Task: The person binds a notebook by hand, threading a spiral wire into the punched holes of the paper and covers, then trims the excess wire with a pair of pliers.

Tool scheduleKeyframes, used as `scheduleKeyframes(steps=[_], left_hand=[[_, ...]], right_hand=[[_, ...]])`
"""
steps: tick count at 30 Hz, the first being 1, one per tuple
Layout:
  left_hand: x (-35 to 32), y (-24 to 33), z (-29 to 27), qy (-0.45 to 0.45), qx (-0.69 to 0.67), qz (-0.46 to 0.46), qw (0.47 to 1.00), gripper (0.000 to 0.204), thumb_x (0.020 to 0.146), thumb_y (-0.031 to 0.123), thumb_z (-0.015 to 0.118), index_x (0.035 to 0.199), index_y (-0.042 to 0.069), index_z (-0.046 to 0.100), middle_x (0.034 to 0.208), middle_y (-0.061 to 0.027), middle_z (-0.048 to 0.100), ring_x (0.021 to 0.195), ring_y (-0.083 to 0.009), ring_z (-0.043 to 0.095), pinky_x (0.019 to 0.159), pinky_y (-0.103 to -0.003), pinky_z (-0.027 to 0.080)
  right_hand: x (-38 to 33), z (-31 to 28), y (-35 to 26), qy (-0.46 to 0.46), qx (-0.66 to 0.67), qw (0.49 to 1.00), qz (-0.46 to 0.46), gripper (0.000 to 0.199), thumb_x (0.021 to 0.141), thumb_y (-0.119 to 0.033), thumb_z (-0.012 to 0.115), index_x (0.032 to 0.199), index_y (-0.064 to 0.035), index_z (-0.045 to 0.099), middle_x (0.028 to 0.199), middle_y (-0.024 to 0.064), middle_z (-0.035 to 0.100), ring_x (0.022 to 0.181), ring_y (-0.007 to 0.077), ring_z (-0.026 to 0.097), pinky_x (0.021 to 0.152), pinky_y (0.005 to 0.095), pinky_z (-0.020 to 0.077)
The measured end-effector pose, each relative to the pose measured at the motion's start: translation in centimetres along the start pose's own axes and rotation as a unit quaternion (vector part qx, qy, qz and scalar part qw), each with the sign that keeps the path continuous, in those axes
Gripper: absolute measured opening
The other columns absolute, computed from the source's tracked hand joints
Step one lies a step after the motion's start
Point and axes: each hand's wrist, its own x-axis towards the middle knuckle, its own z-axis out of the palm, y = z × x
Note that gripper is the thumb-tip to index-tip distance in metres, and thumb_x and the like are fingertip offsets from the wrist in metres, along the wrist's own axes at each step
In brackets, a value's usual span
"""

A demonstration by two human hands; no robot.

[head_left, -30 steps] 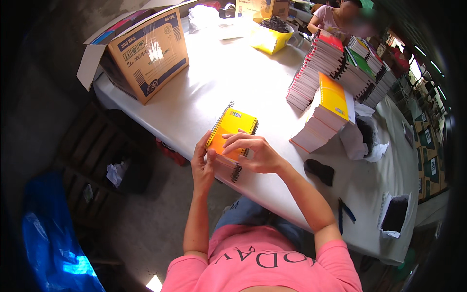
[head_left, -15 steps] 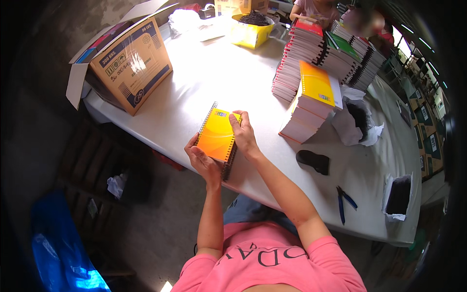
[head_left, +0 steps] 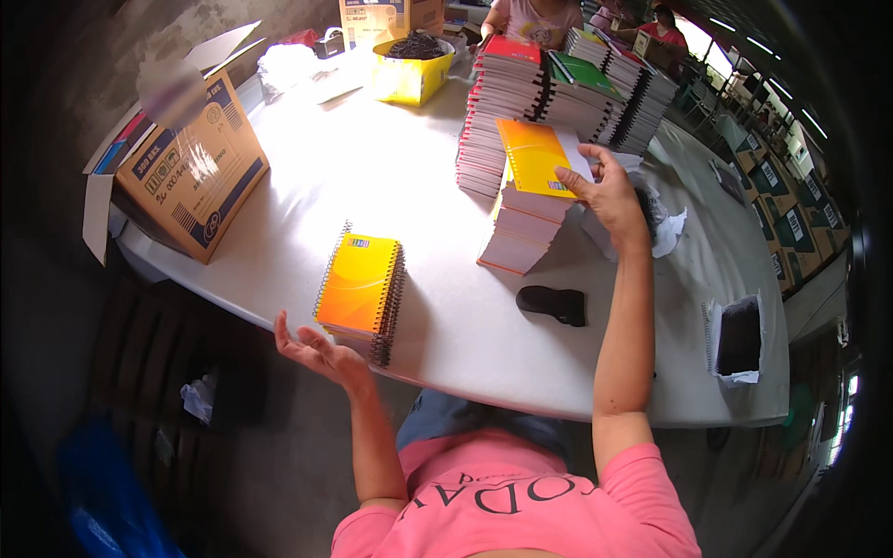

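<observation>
A short stack of spiral-bound notebooks (head_left: 358, 279) with a yellow-orange cover on top lies near the table's front edge. Just off its near left corner is my left hand (head_left: 326, 356), open and empty, fingers spread. My right hand (head_left: 609, 195) reaches to a tall pile of unbound page blocks (head_left: 523, 228). Its thumb presses on the yellow-orange cover (head_left: 535, 158) at the top, with the fingers curled round the right edge. How many sheets it grips is hidden.
An open cardboard box (head_left: 191, 172) stands at the left. Behind the pile rise notebook stacks (head_left: 502, 116); a yellow bin (head_left: 409, 74) of black coils is farther back. A black object (head_left: 552, 304) and a paper-lined box (head_left: 739, 339) lie at right. Other people (head_left: 535, 19) are at the far side.
Both hands have let go of the notebook stack, which now rests on the table. My right hand has moved right to the page pile; the left has drawn back slightly. The view has shifted.
</observation>
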Motion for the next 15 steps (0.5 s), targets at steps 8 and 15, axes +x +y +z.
scheduleKeyframes(steps=[8,15], left_hand=[[-0.6,11.9,2.0,-0.197,-0.151,0.067,0.966,0.056,0.093,0.026,0.054,0.137,0.003,0.030,0.136,-0.0147,0.040,0.127,-0.0247,0.039,0.100,-0.036,0.033],[-4.8,12.1,6.0,-0.462,-0.286,-0.247,0.802,0.030,0.093,0.013,0.058,0.120,0.002,0.050,0.107,-0.0096,0.062,0.098,-0.0160,0.060,0.083,-0.025,0.046]], right_hand=[[-6.5,-1.4,-5.7,0.060,0.261,0.952,-0.149,0.081,0.079,-0.003,0.072,0.144,-0.0106,0.023,0.096,0.0138,0.061,0.084,0.0189,0.065,0.072,0.0281,0.0541],[-17.4,0.1,-0.2,-0.054,0.174,0.964,-0.193,0.091,0.078,-0.021,0.076,0.148,-0.0139,0.017,0.117,0.0121,0.053,0.099,0.0210,0.060,0.083,0.0356,0.0489]])
